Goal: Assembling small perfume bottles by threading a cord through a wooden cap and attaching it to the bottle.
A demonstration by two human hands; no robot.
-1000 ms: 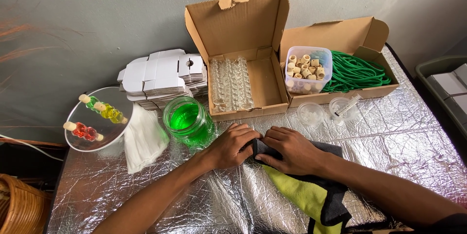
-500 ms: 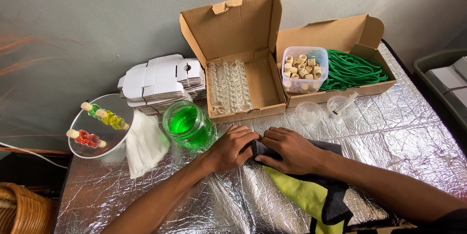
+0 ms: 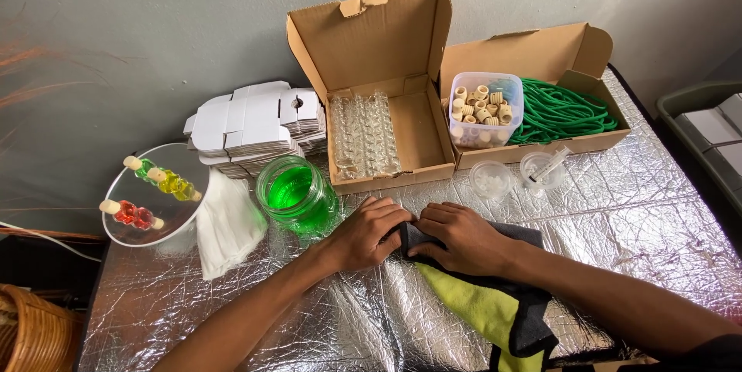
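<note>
- Head view, the hands: the left hand (image 3: 363,234) and the right hand (image 3: 457,237) lie side by side, palms down, on the dark grey end of a cleaning cloth (image 3: 495,302). The fingertips of the two hands meet over a bunched fold at its upper left corner. Each grip looks closed down on the fabric, fingers curled and pressing; whether anything small sits under the fold I cannot tell.
- Head view, the cloth: it lies flat on the foil-covered tabletop (image 3: 657,210), near the front edge, running from the hands down to the right. Its face is yellow-green and its border and back are dark grey.
- Handling, as a judgement: the cloth looks soft, light and limp, so it will fold and drape rather than hold a shape. It is not fragile. A pinch at a corner or along the dark hem should hold it well, and the crinkled foil underneath may let it slide.
- Head view, around it: a glass jar of green liquid (image 3: 296,193) stands just beside the left hand. Behind it are an open cardboard box of clear vials (image 3: 363,134), a tub of corks (image 3: 485,108), green cord (image 3: 560,113) and a stack of flat white cartons (image 3: 251,125).
</note>
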